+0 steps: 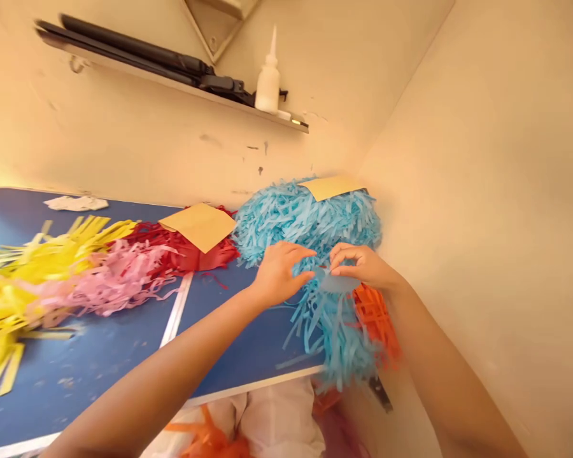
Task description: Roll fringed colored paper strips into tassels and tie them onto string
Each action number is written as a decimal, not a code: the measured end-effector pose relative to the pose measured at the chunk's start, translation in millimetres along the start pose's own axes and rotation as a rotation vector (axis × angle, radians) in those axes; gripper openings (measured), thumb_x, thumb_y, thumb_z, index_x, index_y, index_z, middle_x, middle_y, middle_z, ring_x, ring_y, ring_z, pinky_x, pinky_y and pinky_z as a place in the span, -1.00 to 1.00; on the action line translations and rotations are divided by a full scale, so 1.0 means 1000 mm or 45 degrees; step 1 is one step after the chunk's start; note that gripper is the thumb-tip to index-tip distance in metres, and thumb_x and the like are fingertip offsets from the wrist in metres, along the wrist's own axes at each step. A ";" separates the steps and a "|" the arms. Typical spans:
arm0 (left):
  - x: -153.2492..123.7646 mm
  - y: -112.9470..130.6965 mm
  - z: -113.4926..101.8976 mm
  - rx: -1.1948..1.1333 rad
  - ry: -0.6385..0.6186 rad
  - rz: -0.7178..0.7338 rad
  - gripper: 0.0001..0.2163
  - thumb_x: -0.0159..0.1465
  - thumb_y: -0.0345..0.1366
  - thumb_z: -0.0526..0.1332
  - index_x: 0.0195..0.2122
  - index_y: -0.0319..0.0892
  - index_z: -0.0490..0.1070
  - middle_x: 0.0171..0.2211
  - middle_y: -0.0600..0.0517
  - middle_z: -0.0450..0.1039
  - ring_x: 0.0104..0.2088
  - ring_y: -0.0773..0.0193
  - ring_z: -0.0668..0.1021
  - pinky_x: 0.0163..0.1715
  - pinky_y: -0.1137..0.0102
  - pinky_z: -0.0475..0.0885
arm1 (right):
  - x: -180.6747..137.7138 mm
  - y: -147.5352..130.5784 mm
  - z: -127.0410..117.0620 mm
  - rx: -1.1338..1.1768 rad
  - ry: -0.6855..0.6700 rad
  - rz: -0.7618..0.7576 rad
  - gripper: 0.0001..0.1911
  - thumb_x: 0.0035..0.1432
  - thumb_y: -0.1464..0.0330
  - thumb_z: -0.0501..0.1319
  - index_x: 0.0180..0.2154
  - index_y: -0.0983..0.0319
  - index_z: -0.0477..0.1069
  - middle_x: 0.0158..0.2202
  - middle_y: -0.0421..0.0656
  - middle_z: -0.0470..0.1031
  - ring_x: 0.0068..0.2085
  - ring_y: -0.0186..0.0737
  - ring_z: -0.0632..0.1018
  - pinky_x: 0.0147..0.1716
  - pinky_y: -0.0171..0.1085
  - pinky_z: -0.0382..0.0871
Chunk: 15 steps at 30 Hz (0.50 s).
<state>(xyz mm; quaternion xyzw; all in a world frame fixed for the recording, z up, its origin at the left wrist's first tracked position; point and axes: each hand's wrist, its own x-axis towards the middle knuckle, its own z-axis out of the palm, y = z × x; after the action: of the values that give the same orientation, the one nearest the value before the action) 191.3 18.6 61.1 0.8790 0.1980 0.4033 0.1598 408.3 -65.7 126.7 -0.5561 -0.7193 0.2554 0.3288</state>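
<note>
A fringe of light blue tissue paper (346, 343) hangs over the right front edge of the table, its strips spreading downward. My right hand (363, 264) pinches its uncut top part between thumb and fingers. Just to the left is my left hand (284, 273), thumb and fingers apart, the fingertips close to the fringe with nothing visible between them. Behind both hands lies a large heap of blue paper strips (305, 219), with a yellow paper sheet (334, 187) on top. Orange paper strips (376, 321) show below my right wrist.
On the blue table (119, 356) lie yellow strips (62, 251), pink strips (119, 277) and red strips (186, 257) under another yellow sheet (200, 226). A wall shelf (172, 79) holds a white nozzle bottle (268, 83) and a black tripod-like object (134, 48). Walls stand behind and to the right.
</note>
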 end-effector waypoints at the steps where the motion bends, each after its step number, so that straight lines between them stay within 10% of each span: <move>1: 0.005 0.000 -0.001 -0.096 0.047 0.016 -0.74 0.15 -0.25 0.34 -0.11 -0.04 0.54 -0.15 0.01 0.60 -0.06 0.11 0.54 -0.01 0.22 0.36 | 0.011 -0.008 0.004 -0.054 -0.031 -0.014 -0.76 0.05 0.16 0.37 -0.45 0.20 0.56 -0.33 -0.16 0.45 -0.24 -0.20 0.49 -0.12 -0.19 0.35; 5: 0.011 -0.019 -0.003 -0.168 0.247 -0.139 -0.93 0.08 -0.38 0.30 -0.42 -0.07 0.54 -0.37 0.09 0.61 -0.23 0.22 0.60 -0.12 0.32 0.43 | 0.030 -0.035 0.026 -0.284 0.131 -0.039 -0.79 0.11 0.16 0.32 -0.35 0.16 0.59 -0.26 -0.14 0.50 -0.16 -0.13 0.52 -0.05 -0.15 0.37; 9: -0.023 -0.070 -0.057 -0.077 0.636 -0.494 -0.87 0.12 -0.33 0.15 -0.36 -0.16 0.48 -0.37 0.01 0.59 -0.32 0.22 0.59 -0.28 0.33 0.50 | -0.012 -0.017 0.081 -0.394 0.585 0.037 -0.66 0.35 0.15 0.05 -0.10 0.10 0.54 -0.12 -0.10 0.54 -0.04 -0.09 0.52 -0.01 -0.10 0.38; 15: -0.129 -0.114 -0.175 0.143 1.035 -0.895 -0.76 0.09 -0.24 0.14 -0.20 -0.10 0.38 -0.40 0.01 0.52 -0.34 0.00 0.57 -0.31 0.06 0.49 | -0.071 0.088 0.165 -0.905 0.120 0.382 -0.54 0.32 0.13 0.07 0.15 0.15 0.37 0.09 0.02 0.46 0.11 0.07 0.45 0.06 0.05 0.31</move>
<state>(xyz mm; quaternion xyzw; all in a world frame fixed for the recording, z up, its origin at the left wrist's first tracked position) -46.4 77.7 36.4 0.5401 0.5473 0.6219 0.1484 350.7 -113.0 -59.4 -0.7455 -0.6578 0.0095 0.1073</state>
